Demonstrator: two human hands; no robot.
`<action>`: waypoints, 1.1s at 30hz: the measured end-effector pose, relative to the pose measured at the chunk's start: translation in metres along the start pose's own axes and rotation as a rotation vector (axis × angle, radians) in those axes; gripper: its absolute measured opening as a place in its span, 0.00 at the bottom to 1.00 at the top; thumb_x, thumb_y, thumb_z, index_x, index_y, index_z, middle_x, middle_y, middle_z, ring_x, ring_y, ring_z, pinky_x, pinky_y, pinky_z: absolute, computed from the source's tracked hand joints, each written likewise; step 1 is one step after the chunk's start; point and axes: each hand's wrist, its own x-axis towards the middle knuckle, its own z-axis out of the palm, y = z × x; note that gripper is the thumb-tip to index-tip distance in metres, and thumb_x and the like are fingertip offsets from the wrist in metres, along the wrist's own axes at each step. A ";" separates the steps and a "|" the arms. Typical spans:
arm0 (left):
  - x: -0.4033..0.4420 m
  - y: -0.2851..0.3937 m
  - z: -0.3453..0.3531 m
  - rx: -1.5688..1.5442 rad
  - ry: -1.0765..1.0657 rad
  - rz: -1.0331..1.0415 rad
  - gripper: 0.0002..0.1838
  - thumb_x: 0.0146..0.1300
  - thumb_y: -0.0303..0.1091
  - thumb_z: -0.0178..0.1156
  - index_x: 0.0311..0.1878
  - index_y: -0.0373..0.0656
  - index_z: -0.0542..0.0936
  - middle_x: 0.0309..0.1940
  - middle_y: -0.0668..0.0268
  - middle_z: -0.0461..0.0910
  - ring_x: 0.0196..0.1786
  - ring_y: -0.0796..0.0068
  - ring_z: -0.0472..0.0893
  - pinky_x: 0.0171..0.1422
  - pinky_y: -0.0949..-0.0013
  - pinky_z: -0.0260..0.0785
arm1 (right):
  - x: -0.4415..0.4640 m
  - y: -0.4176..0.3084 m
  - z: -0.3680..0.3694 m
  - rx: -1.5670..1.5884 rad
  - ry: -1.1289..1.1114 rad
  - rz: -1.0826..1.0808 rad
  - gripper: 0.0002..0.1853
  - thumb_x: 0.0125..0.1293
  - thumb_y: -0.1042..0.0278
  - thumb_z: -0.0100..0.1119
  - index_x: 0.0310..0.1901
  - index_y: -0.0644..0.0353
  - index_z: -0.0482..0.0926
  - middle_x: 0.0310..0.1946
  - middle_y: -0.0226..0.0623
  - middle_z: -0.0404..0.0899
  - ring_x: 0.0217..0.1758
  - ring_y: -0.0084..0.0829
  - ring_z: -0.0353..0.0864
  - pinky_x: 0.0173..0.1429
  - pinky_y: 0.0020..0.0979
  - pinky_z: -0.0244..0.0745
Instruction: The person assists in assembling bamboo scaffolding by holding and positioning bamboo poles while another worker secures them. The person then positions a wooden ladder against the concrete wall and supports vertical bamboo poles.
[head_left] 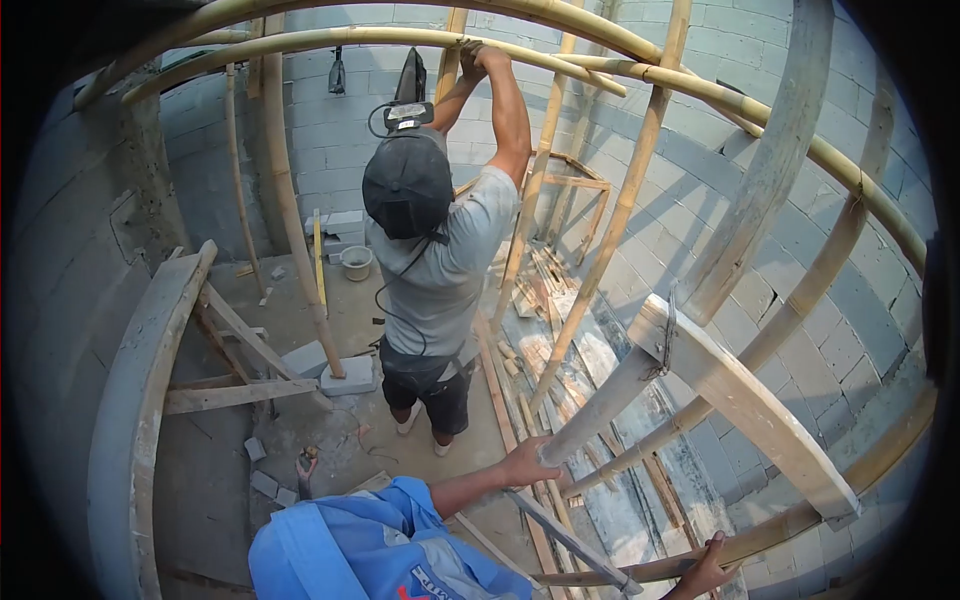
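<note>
A blue sleeve leads to my left hand (528,463), which is closed against the lower end of a round grey wooden post (600,410). That post leans up to the right, behind a short pale board (745,405). Twisted wire (662,345) binds the board and post together. At the bottom edge, my right hand (706,570) grips a bamboo pole (790,525), thumb over the top; its other fingers are partly hidden. A thin grey batten (570,540) slants below my left hand.
Below, a co-worker (425,270) in a grey shirt reaches up to a curved bamboo pole (330,38). Upright bamboo poles (610,240) stand around. A timber frame (150,400) is at left, a bucket (356,263) and blocks (348,376) on the floor, loose planks (560,300) at right.
</note>
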 end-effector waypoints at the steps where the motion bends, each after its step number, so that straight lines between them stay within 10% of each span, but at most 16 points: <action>1: -0.001 0.004 -0.001 0.004 0.011 -0.009 0.42 0.52 0.44 0.76 0.68 0.31 0.75 0.54 0.49 0.85 0.60 0.62 0.83 0.69 0.62 0.71 | 0.003 0.006 0.010 0.078 0.012 0.018 0.30 0.60 0.56 0.81 0.47 0.78 0.79 0.37 0.48 0.87 0.35 0.35 0.84 0.44 0.40 0.82; 8: -0.013 0.008 0.002 0.059 0.122 -0.047 0.41 0.51 0.45 0.76 0.66 0.32 0.77 0.53 0.49 0.85 0.59 0.61 0.84 0.67 0.64 0.72 | 0.020 -0.018 0.025 0.002 -0.144 0.051 0.22 0.60 0.58 0.80 0.34 0.73 0.83 0.27 0.42 0.86 0.34 0.34 0.82 0.45 0.41 0.80; 13: -0.022 0.008 0.011 0.037 0.145 -0.038 0.38 0.51 0.45 0.77 0.62 0.31 0.79 0.51 0.50 0.85 0.57 0.61 0.84 0.65 0.63 0.73 | 0.034 0.010 0.030 0.140 -0.239 0.083 0.37 0.58 0.55 0.82 0.53 0.82 0.74 0.33 0.51 0.85 0.36 0.38 0.81 0.47 0.43 0.81; 26: -0.039 0.025 0.030 0.038 0.205 -0.024 0.35 0.50 0.42 0.78 0.60 0.35 0.80 0.49 0.53 0.85 0.55 0.65 0.83 0.64 0.64 0.72 | 0.042 0.017 0.023 0.036 -0.199 0.061 0.43 0.59 0.56 0.82 0.58 0.83 0.65 0.29 0.43 0.85 0.34 0.33 0.83 0.44 0.38 0.83; 33: -0.030 0.017 0.052 0.084 0.252 0.072 0.33 0.52 0.42 0.77 0.60 0.35 0.80 0.48 0.53 0.85 0.54 0.65 0.84 0.64 0.63 0.73 | 0.050 0.005 0.002 0.164 -0.259 0.212 0.25 0.67 0.58 0.75 0.52 0.73 0.78 0.39 0.44 0.83 0.37 0.33 0.82 0.45 0.34 0.79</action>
